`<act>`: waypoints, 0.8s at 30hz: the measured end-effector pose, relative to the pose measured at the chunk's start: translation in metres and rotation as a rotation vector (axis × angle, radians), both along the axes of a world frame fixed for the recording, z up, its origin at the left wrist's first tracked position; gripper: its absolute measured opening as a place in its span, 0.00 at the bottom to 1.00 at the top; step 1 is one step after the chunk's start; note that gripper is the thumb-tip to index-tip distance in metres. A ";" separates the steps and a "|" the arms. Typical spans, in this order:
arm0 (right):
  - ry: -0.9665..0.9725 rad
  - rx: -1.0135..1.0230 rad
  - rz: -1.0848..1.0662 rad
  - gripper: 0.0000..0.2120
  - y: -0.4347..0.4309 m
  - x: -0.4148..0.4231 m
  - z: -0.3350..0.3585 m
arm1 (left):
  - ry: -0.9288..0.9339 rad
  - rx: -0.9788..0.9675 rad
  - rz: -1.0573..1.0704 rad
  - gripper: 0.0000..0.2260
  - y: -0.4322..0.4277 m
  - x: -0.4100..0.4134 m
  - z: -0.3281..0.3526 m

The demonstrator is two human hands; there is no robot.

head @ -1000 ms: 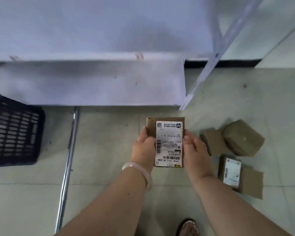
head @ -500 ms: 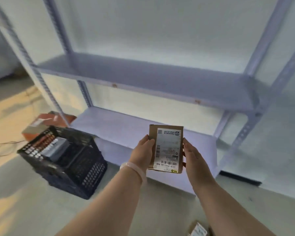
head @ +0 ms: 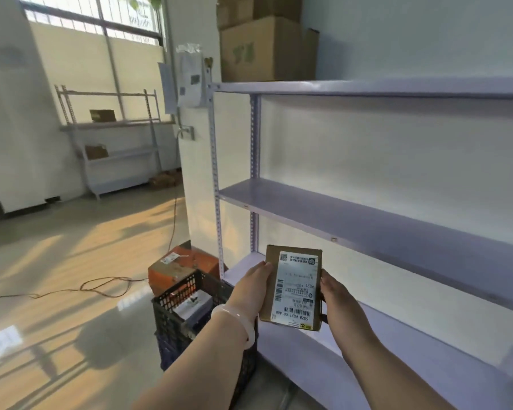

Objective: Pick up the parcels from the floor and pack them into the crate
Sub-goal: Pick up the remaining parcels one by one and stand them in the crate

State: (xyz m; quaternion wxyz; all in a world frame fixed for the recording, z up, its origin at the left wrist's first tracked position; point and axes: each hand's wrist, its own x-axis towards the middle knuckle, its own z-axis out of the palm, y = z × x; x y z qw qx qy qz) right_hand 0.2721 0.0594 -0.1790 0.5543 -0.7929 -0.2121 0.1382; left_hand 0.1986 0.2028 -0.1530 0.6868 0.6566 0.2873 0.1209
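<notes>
I hold a small flat brown parcel [head: 292, 288] with a white shipping label facing me. My left hand [head: 251, 287] grips its left edge and my right hand [head: 338, 300] grips its right edge. The parcel is upright in the air, in front of the lowest shelf board. A black plastic crate [head: 187, 315] stands on the floor just left of and below my left hand, partly hidden by my left forearm. Inside it lies a white and grey package [head: 193, 304].
A purple-grey metal shelf rack [head: 382, 220] fills the right side. An orange-brown box [head: 179, 266] sits behind the crate, with a cable [head: 101, 287] trailing over the floor. Cardboard boxes [head: 258, 45] stand on the rack's top. A second rack [head: 116, 143] stands far left.
My view has swung up and to the left, from the floor to the shelves and room. Both hands kept hold of the parcel; the other parcels on the floor have left the view.
</notes>
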 end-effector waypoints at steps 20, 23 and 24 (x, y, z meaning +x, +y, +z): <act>0.130 0.040 0.083 0.19 0.309 0.017 -0.037 | 0.066 -0.091 0.145 0.19 0.311 0.015 -0.041; 0.197 0.085 0.074 0.19 0.332 0.044 -0.064 | 0.120 -0.076 0.084 0.19 0.341 0.048 -0.061; 0.232 0.098 0.064 0.19 0.339 0.054 -0.073 | 0.143 -0.068 0.049 0.19 0.350 0.059 -0.068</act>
